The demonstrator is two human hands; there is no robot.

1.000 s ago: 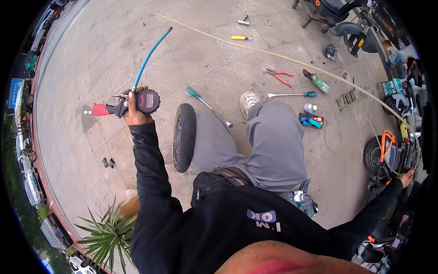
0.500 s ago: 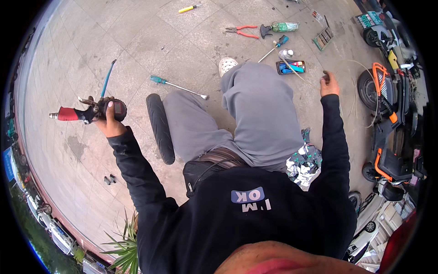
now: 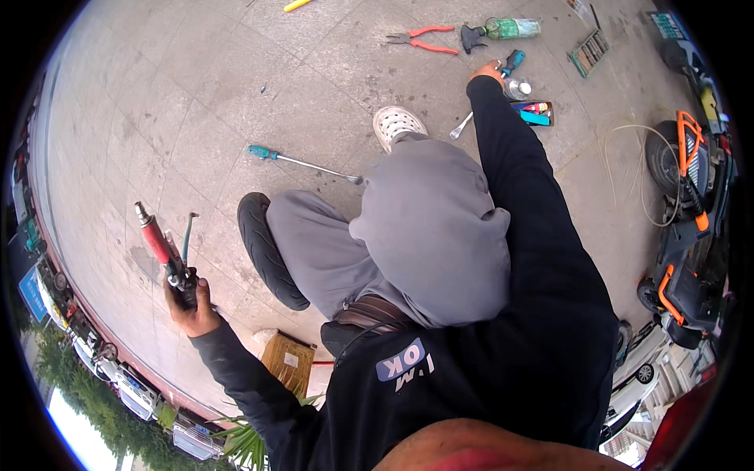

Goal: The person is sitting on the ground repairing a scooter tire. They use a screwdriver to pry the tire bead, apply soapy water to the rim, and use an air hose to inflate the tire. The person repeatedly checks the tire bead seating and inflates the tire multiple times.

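Observation:
My left hand [image 3: 191, 308], out to the left, is closed around a tire inflator gun [image 3: 161, 243] with a red grip and metal tip. A short blue hose [image 3: 188, 235] sticks up from it; its gauge is hidden. Stretched forward, my right hand [image 3: 487, 71] curls its fingers beside the handle of a teal-handled pry bar [image 3: 513, 62] lying on the ground. What those fingers hold, if anything, is hidden. Close by stand a small clear bottle [image 3: 517, 88] and a black box of tubes [image 3: 536, 115]. A black tire [image 3: 267, 255] stands against my left leg.
Another teal-handled pry bar [image 3: 302, 162] lies ahead of my left knee. Farther off are red-handled pliers [image 3: 424, 39], a green spray bottle [image 3: 512, 29] and a case of small parts [image 3: 589, 52]. An orange-and-black scooter [image 3: 682, 235] and a looped thin tube [image 3: 609, 161] are at right.
My right hand has moved forward and left to the pry bar. My left hand has drawn back toward me, turning the inflator gun so its tip points away. The view has shifted.

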